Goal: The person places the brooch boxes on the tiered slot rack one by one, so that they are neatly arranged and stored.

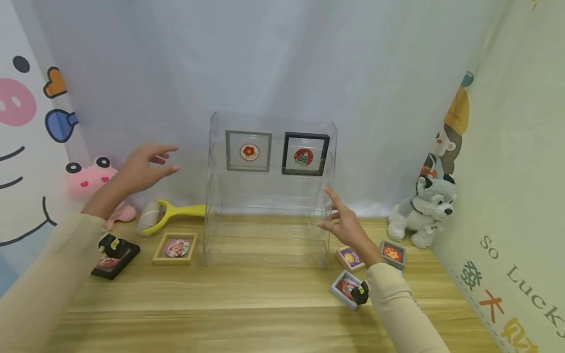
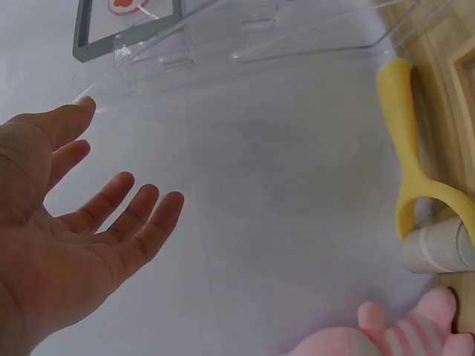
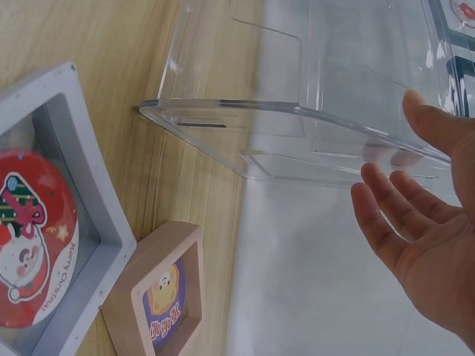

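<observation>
A clear acrylic display rack [image 1: 265, 230] with several tiers stands on the table. High on it, a grey-green frame with a red flower badge [image 1: 249, 152] sits beside a black frame with a Christmas tree badge [image 1: 303, 157]. My left hand [image 1: 147, 166] hovers left of the rack, fingers spread and holding nothing; in the left wrist view its thumb is nearest the grey-green frame [image 2: 130, 41]. My right hand [image 1: 346, 223] is at the rack's right side panel. Its thumb and loosely bent fingers are apart, fingertips close to the panel's edge [image 3: 297, 110].
Left of the rack lie a yellow-handled lint roller [image 1: 176, 212], a yellow frame [image 1: 175, 248], a black frame [image 1: 115, 260] and a pink plush [image 1: 90, 184]. On the right are a pale grey frame [image 1: 346, 289], a beige frame [image 1: 350, 258], a dark grey frame [image 1: 393, 253] and a husky plush [image 1: 423, 211].
</observation>
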The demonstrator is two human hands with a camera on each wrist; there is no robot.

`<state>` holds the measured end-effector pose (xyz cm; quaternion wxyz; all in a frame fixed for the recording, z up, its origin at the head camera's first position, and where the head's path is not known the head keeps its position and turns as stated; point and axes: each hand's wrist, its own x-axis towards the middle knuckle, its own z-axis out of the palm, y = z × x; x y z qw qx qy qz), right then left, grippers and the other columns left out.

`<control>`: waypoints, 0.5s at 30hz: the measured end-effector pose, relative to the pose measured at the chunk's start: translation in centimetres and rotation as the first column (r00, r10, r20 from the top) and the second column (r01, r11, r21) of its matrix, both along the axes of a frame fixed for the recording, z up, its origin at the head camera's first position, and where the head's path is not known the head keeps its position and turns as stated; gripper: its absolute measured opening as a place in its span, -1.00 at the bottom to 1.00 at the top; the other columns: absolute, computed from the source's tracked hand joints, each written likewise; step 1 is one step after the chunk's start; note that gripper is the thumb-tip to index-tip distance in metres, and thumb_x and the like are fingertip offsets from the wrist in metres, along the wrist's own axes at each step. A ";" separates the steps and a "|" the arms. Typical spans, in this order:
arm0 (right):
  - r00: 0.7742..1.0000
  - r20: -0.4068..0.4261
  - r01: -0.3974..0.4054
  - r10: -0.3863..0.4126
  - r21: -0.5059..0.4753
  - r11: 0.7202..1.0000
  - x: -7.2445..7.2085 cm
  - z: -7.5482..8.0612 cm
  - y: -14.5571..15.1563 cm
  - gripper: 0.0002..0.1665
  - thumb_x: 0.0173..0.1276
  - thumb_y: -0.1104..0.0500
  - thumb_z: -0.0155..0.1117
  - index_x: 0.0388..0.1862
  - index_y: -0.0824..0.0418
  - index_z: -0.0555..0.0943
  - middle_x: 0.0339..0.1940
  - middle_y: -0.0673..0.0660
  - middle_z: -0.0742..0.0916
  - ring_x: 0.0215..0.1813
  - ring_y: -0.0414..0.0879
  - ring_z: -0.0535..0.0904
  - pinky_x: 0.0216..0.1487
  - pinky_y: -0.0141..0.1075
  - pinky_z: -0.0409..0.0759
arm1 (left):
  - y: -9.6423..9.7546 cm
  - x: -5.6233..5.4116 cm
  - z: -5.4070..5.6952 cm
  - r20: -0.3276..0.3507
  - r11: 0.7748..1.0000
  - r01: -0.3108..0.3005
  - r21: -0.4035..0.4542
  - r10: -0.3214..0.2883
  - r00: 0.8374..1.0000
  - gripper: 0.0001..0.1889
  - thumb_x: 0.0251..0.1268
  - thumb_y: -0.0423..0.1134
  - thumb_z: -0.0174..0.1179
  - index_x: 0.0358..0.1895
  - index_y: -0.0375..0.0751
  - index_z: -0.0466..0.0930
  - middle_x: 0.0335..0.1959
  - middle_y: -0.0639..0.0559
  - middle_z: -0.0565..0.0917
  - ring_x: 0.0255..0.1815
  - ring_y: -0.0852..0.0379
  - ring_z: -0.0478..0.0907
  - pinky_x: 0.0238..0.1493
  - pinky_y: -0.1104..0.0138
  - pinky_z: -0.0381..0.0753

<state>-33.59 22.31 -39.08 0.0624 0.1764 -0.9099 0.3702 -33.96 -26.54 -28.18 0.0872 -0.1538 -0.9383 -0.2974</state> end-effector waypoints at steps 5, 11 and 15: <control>1.000 -0.002 0.001 -0.001 -0.001 1.000 -0.1 0.1 0.0 0.12 0.29 0.19 0.44 0.65 -0.11 -0.01 0.24 0.39 0.52 0.13 0.33 0.64 -0.02 0.09 0.70 | -3.1 1.1 -2.3 0.141 0.995 -0.009 -0.104 0.024 0.990 -0.29 0.54 0.03 0.03 0.55 -0.31 0.10 0.39 -0.61 0.26 0.32 -0.57 0.33 0.21 -0.36 0.40; 1.000 -0.007 0.000 0.000 0.004 1.000 0.0 0.1 -0.1 0.12 0.30 0.19 0.44 0.65 -0.13 -0.03 0.24 0.40 0.51 0.13 0.34 0.63 -0.02 0.10 0.70 | -6.3 2.2 -5.1 0.187 0.979 -0.026 -0.202 0.065 0.980 -0.31 0.53 0.04 0.04 0.47 -0.43 0.19 0.32 -0.67 0.31 0.25 -0.61 0.38 0.16 -0.37 0.43; 1.000 -0.018 0.003 -0.003 0.005 1.000 0.0 0.2 -0.1 0.12 0.30 0.18 0.44 0.65 -0.11 -0.03 0.23 0.39 0.53 0.12 0.34 0.64 -0.03 0.10 0.70 | -8.4 2.8 -7.3 0.196 0.977 -0.019 -0.214 0.062 0.979 -0.38 0.49 -0.04 0.11 0.37 -0.47 0.32 0.31 -0.67 0.32 0.21 -0.60 0.40 0.10 -0.33 0.50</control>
